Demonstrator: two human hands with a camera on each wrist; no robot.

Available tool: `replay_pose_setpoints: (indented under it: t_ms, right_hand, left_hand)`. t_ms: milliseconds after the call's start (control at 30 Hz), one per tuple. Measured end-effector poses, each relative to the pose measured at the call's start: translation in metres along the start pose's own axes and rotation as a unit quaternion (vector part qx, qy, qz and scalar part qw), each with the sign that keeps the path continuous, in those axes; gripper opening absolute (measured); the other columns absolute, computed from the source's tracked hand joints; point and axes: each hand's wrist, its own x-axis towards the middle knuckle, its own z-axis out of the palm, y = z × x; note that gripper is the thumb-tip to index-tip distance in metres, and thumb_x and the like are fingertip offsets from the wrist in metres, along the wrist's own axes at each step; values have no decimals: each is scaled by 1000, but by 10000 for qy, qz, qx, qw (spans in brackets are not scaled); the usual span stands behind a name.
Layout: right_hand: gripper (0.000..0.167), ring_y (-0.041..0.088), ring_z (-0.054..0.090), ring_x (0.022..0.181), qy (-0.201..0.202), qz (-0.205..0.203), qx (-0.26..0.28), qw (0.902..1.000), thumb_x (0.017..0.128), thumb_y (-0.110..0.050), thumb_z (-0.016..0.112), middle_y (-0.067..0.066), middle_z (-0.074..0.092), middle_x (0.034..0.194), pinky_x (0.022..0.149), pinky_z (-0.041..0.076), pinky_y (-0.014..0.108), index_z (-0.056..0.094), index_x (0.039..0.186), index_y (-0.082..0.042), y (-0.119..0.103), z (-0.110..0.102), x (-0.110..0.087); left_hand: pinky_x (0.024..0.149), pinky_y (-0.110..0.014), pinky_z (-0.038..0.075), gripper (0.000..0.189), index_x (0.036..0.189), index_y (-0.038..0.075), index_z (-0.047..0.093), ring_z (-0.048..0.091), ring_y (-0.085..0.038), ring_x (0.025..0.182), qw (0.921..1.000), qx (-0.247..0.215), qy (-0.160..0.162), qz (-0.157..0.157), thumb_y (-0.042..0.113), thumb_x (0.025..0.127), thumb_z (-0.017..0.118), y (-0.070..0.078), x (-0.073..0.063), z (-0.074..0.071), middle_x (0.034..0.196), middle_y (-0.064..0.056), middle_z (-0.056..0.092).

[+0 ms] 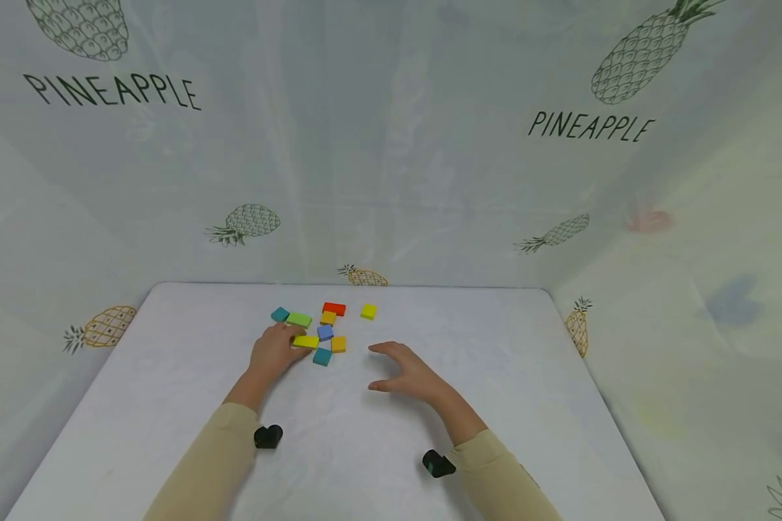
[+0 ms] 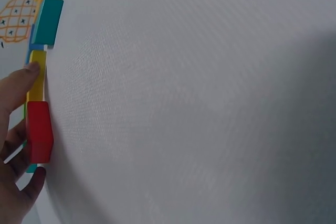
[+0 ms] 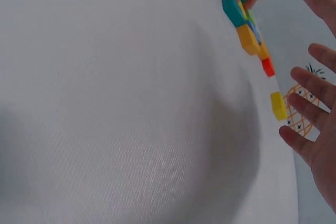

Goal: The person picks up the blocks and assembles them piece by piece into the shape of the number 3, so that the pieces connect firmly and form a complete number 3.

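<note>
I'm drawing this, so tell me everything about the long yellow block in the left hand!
The long yellow block is a plain, smooth bar with straight edges, maybe painted wood or plastic. The left hand holds it between thumb and fingers, its length running left to right. It's just left of the blue block; whether it touches that or the table, I can't tell.

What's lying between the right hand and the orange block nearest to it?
Nothing: in the head view, only bare white tabletop shows between the right hand and that orange block.
</note>
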Motion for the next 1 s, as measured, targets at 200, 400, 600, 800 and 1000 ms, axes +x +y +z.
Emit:
replay_pose_setpoints:
  t_ms: [200, 400, 600, 800, 1000]
  right_hand:
    - [68, 22, 35, 136, 1, -15, 26, 10000, 83, -33, 78, -2, 45, 144, 110, 30, 48, 50, 142, -15, -3, 0, -3]
    - [69, 24, 33, 137, 72, 31, 84, 9999, 83, -35, 77, -1, 44, 145, 109, 29, 50, 49, 143, -16, -6, -1, -6]
    - [68, 27, 34, 137, 273, 98, 275, 9992, 83, -32, 78, 2, 44, 146, 109, 29, 53, 50, 142, -16, -9, -3, -11]
    - [66, 26, 36, 137, 459, 63, 491, 9977, 83, -32, 78, 1, 45, 144, 109, 29, 53, 51, 142, -19, -12, -3, -15]
    - [66, 30, 38, 135, 681, 146, 915, 9934, 83, -31, 78, 0, 46, 144, 107, 31, 55, 50, 142, -19, -12, -2, -19]
  left_hand:
    - [82, -44, 51, 37, 116, 9, 69, 55, -27, 86, 9999, -47, -41, -132, 23, 84, 79, 1, -3, -4, 97, -9, 64]
    - [78, -43, 50, 36, 115, 9, 69, 54, -27, 85, 9995, -121, 183, -217, 22, 83, 79, 0, -8, -7, 95, -10, 63]
    - [76, -41, 50, 37, 117, 8, 69, 53, -27, 85, 9983, -373, 402, -181, 20, 83, 79, 6, -20, -15, 95, -10, 63]
    - [73, -38, 50, 36, 116, 9, 69, 53, -25, 83, 9955, -788, 496, -192, 20, 83, 79, 23, -35, -20, 94, -8, 62]
    - [72, -37, 50, 35, 112, 8, 71, 53, -23, 83, 9937, -927, 624, 39, 18, 81, 81, 46, -48, -20, 92, -5, 62]
